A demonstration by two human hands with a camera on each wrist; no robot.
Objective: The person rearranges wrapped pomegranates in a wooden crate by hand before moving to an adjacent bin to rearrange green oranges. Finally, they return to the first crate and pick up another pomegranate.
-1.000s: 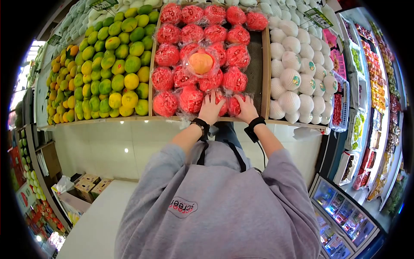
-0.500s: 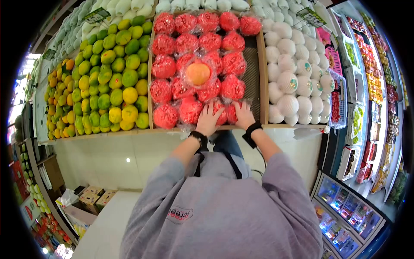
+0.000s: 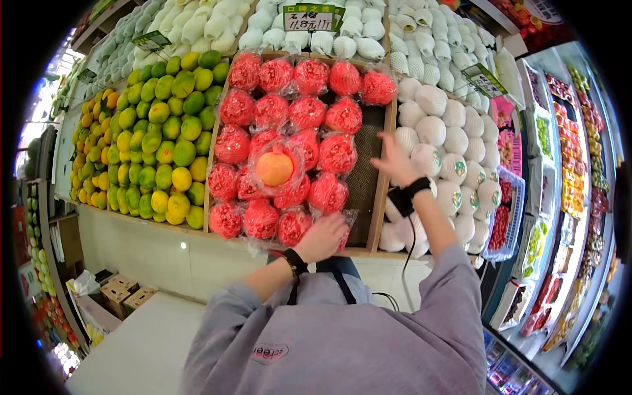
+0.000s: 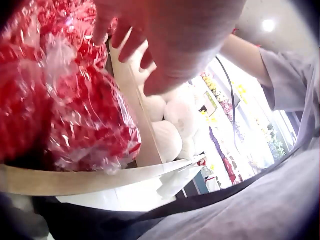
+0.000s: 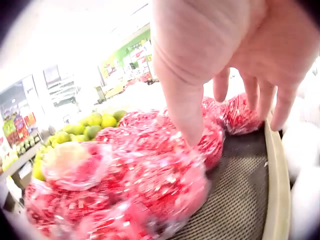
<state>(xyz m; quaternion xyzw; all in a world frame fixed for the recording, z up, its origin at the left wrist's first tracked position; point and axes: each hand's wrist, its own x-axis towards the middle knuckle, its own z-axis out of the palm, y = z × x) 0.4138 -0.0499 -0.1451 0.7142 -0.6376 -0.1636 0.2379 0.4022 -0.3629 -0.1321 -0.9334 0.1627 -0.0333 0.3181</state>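
Head view shows wooden dividers (image 3: 380, 204) flanking the red-wrapped fruit (image 3: 307, 112).

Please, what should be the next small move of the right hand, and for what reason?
Perhaps lower the right hand to the mesh side of the red-wrapped fruit at the left hand. The right hand is open and empty, and bare mesh lies beside that fruit, so its outer side may lack support.

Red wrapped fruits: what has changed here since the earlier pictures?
The right hand let go at the front row and moved forward, now open above the wooden divider. The left hand shifted right, to the row's end fruit. The pale fruit stayed on top.
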